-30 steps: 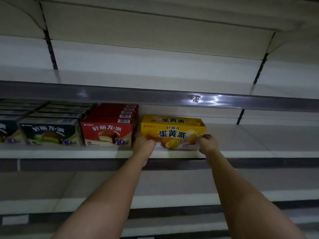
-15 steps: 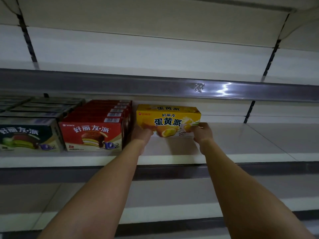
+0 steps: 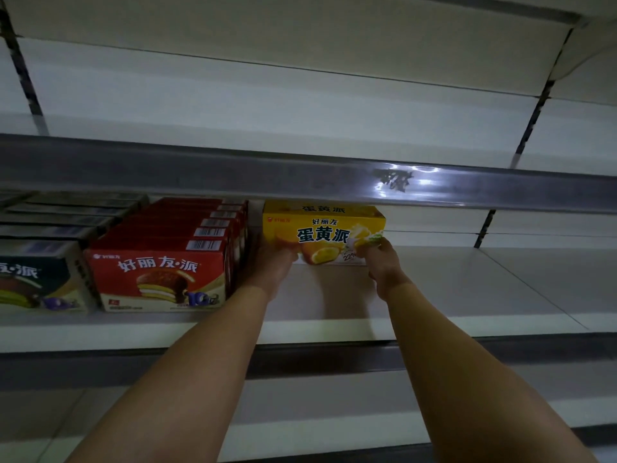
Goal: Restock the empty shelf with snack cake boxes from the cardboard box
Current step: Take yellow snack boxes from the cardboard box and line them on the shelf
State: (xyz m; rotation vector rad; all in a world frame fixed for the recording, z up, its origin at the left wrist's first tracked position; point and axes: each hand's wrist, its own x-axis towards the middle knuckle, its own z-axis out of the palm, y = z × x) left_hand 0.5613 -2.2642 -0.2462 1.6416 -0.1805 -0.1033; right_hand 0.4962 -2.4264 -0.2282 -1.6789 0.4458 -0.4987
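Standing deep on the shelf (image 3: 467,295) beside the red boxes (image 3: 160,275), the yellow box (image 3: 320,225) is gripped at its lower corners by the left hand (image 3: 273,265) and right hand (image 3: 384,265), fingers curled.

we see bare white shelf board (image 3: 467,289) open to the right of the yellow cardboard snack cake box (image 3: 320,225); the row of red cardboard boxes (image 3: 167,262) blocks its left, the grey metal shelf rail (image 3: 233,175) hangs low overhead.
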